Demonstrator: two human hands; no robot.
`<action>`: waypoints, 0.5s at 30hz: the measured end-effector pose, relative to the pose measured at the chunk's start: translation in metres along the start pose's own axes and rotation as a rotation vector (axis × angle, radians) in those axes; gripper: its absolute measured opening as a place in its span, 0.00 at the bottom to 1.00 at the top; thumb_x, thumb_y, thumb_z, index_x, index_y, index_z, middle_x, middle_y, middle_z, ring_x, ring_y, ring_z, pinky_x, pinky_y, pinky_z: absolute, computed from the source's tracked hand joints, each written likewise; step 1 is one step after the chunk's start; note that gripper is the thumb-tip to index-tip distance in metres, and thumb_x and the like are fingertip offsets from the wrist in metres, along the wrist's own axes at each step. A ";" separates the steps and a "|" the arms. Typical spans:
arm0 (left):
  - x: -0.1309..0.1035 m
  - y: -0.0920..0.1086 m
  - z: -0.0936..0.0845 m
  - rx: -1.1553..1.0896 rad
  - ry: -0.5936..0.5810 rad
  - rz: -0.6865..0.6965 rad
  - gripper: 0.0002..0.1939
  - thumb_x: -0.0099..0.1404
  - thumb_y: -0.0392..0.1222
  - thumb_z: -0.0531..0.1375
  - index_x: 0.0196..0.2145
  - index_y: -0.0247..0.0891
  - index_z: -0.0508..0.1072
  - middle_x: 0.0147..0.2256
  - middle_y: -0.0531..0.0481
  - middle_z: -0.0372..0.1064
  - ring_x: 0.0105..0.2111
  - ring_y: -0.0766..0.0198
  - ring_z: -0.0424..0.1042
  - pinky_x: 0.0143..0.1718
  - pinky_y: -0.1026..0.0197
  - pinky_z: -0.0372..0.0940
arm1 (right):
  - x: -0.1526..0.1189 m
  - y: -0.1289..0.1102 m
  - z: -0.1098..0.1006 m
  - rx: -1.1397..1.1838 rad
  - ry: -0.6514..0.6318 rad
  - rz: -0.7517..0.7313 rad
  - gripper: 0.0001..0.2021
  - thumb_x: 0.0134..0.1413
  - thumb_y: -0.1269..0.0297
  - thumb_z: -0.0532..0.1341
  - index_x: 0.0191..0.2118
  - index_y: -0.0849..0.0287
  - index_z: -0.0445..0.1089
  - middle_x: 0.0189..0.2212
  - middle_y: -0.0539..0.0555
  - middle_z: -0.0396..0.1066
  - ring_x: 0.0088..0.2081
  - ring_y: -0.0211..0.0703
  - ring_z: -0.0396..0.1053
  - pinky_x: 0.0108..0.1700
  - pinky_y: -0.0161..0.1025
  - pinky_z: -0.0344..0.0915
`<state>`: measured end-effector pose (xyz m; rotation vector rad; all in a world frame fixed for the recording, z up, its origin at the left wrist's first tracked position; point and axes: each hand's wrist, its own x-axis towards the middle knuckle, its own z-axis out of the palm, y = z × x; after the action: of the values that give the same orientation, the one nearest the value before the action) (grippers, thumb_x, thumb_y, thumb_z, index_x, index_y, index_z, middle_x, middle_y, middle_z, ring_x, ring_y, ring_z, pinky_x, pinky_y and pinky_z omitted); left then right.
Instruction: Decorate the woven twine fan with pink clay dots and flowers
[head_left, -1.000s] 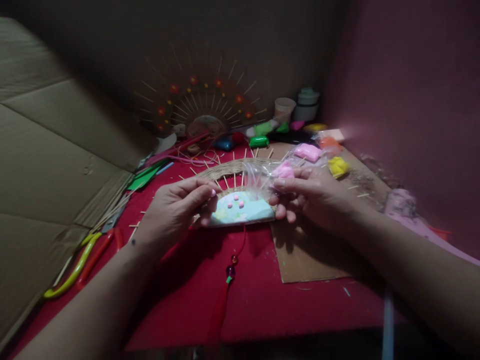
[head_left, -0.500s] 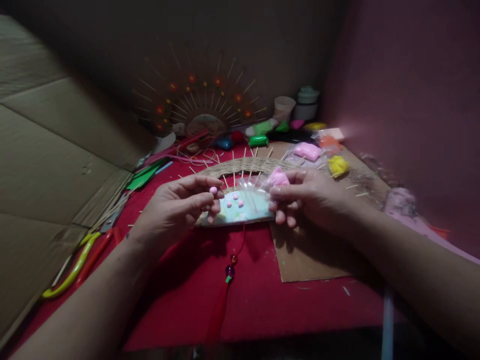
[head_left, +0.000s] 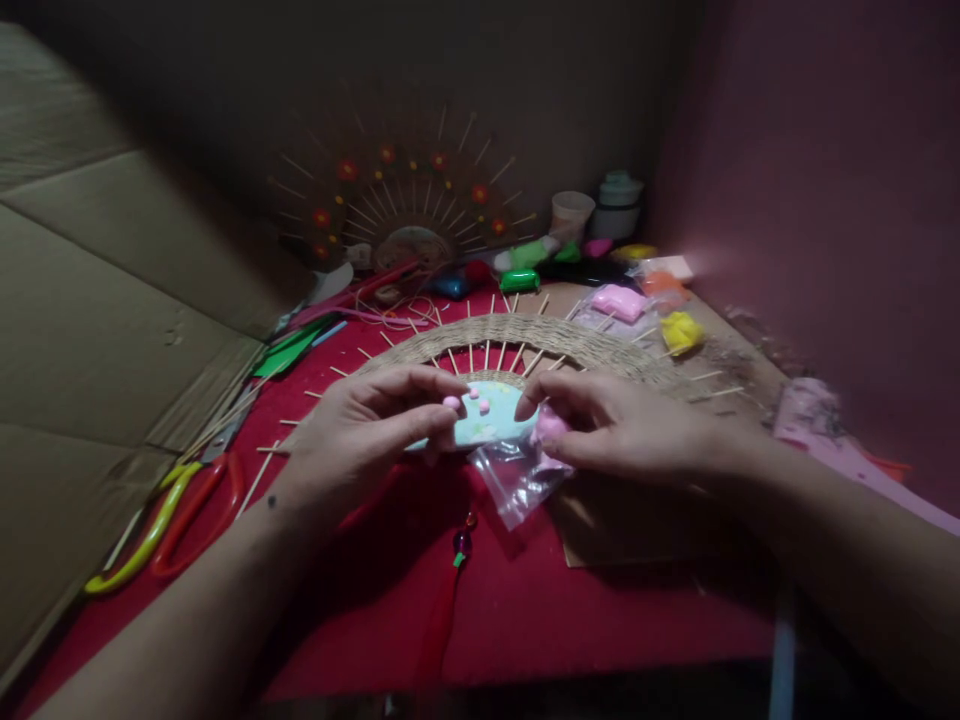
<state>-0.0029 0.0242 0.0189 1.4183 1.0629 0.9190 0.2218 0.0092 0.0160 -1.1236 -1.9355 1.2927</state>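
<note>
My left hand (head_left: 367, 425) has thumb and forefinger closed around a small pink clay ball (head_left: 451, 403). It is over the left part of a pale blue half-round panel (head_left: 491, 428), where more pink balls (head_left: 484, 406) lie. In my right hand (head_left: 619, 420), a soft lump of pink clay (head_left: 553, 432) sits between thumb and fingers. A clear zip bag (head_left: 517, 485) hangs below the lump, over the panel's front edge. Around the panel arches a woven straw fan (head_left: 480, 328) with thin sticks radiating out. My hands hide the panel's ends.
Red-and-yellow scissors (head_left: 176, 520) lie at left by a cardboard wall (head_left: 112, 330). A beaded red tassel (head_left: 442, 610) trails in front. Packets of pink clay (head_left: 619, 302) and yellow clay (head_left: 681, 332) rest behind right. A flower-dotted fan (head_left: 412, 200) stands at the back.
My right hand has lowered the pink lump and its bag to the panel's front edge. My left hand has shifted slightly right with the ball, over the panel.
</note>
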 end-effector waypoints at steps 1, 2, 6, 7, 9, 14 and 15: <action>-0.001 -0.001 0.002 0.021 -0.020 -0.002 0.08 0.53 0.37 0.67 0.34 0.38 0.77 0.24 0.52 0.71 0.21 0.69 0.68 0.22 0.68 0.65 | -0.001 -0.001 0.001 -0.104 0.012 -0.020 0.10 0.46 0.76 0.59 0.36 0.58 0.68 0.24 0.49 0.69 0.24 0.36 0.64 0.23 0.32 0.59; -0.002 -0.003 0.004 0.036 -0.040 -0.002 0.09 0.53 0.37 0.67 0.34 0.38 0.77 0.24 0.53 0.71 0.22 0.69 0.69 0.23 0.68 0.66 | -0.001 -0.001 0.002 -0.205 0.022 -0.027 0.09 0.46 0.75 0.59 0.35 0.58 0.69 0.24 0.49 0.69 0.24 0.36 0.64 0.24 0.32 0.58; -0.004 -0.007 0.011 0.064 -0.080 0.014 0.08 0.54 0.37 0.67 0.34 0.38 0.75 0.25 0.53 0.72 0.22 0.69 0.70 0.25 0.67 0.68 | -0.004 -0.002 0.007 -0.484 0.147 -0.117 0.03 0.49 0.71 0.59 0.29 0.61 0.70 0.23 0.51 0.68 0.25 0.37 0.62 0.27 0.35 0.57; -0.004 -0.007 0.012 0.072 -0.080 0.022 0.07 0.54 0.37 0.66 0.33 0.37 0.75 0.24 0.54 0.72 0.21 0.69 0.70 0.25 0.67 0.68 | -0.004 -0.001 0.008 -0.510 0.208 -0.166 0.04 0.49 0.71 0.59 0.29 0.61 0.70 0.24 0.51 0.67 0.26 0.37 0.62 0.28 0.36 0.57; -0.005 -0.006 0.015 0.105 -0.078 0.033 0.06 0.54 0.37 0.66 0.30 0.37 0.75 0.22 0.54 0.71 0.21 0.69 0.69 0.24 0.67 0.67 | -0.005 0.000 0.010 -0.499 0.313 -0.270 0.04 0.50 0.72 0.59 0.29 0.61 0.70 0.25 0.52 0.68 0.27 0.37 0.62 0.29 0.36 0.58; -0.009 -0.004 0.020 0.181 -0.088 0.000 0.04 0.55 0.39 0.65 0.30 0.38 0.77 0.19 0.54 0.70 0.18 0.69 0.68 0.21 0.68 0.64 | -0.007 0.000 0.014 -0.371 0.335 -0.492 0.02 0.55 0.71 0.60 0.32 0.59 0.69 0.26 0.51 0.69 0.27 0.36 0.65 0.29 0.33 0.61; -0.010 -0.004 0.021 0.158 -0.103 -0.027 0.04 0.55 0.40 0.65 0.30 0.38 0.77 0.18 0.54 0.70 0.18 0.69 0.68 0.20 0.68 0.64 | -0.007 -0.001 0.015 -0.371 0.323 -0.534 0.02 0.56 0.70 0.59 0.33 0.59 0.69 0.27 0.51 0.69 0.28 0.36 0.66 0.29 0.33 0.62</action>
<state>0.0138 0.0086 0.0130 1.5603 1.0941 0.7475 0.2128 -0.0040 0.0106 -0.8228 -2.0705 0.4536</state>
